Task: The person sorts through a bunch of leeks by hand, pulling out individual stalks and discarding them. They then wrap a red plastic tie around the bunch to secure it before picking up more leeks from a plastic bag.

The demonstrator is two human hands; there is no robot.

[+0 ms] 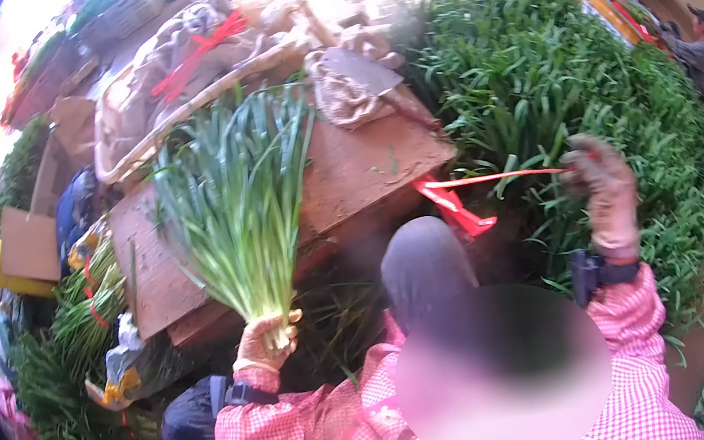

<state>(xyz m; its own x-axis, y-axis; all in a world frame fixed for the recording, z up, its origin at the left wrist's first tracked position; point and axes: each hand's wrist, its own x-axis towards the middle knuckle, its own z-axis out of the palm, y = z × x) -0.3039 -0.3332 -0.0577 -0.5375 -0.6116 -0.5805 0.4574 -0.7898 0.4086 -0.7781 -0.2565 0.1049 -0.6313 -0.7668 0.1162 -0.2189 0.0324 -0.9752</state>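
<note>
My left hand [268, 342] is closed round the pale stem ends of a bunch of long green leaves [244, 200]. The leaves fan upward over a reddish-brown board [362, 164]. On the right, my right hand [603, 182], in a soiled glove, pinches the end of a thin red strip [500, 176]. That strip stretches left to more red strips [455, 209] at the board's right corner. A broad metal blade [361, 70] rests on cloth at the board's back edge.
A white basket [107, 134] with cloths and red strips stands behind the board. Dense green leaves [513, 77] fill the right side. Tied green bunches [90, 295] lie at the left, near a cardboard flap [28, 246]. Another person [695, 50] is at the far right.
</note>
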